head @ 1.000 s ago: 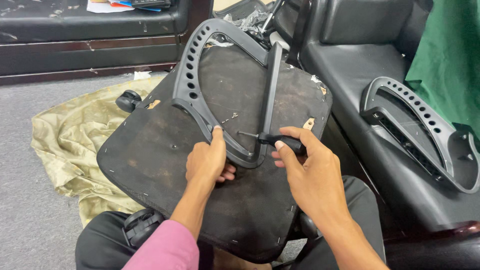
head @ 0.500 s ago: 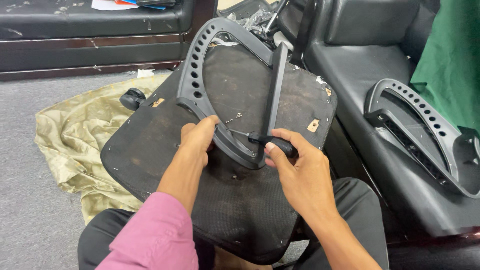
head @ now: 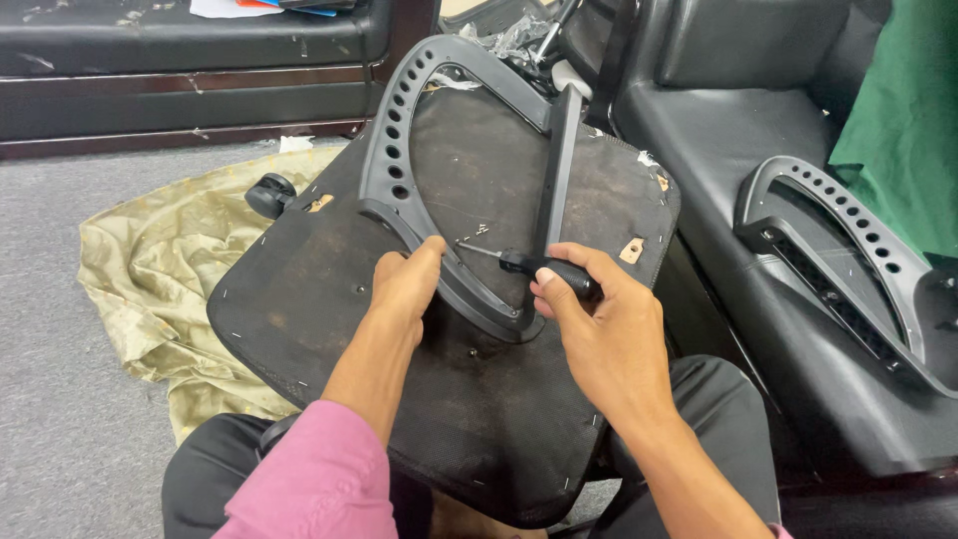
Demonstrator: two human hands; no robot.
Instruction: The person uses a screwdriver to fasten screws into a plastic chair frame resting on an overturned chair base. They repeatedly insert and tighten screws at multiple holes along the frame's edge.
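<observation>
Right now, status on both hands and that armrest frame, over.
Left hand grips black armrest frame on the upturned seat base. Right hand holds screwdriver, tip at the frame's inner edge. Nothing blocking; second armrest lies aside on the sofa.

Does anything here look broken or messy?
Yes. The upturned chair seat looks worn and stained, with small torn patches near its edges. A crumpled gold cloth lies bunched on the floor, and a second armrest lies loose on the sofa.

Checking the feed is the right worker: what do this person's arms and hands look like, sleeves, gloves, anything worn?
Both hands are bare, with no gloves, rings or watch visible. The left hand extends from a forearm bare up to a pink sleeve pushed back near the elbow. The right hand has a bare forearm too; only a sliver of pink shows at the frame's bottom edge.
</observation>
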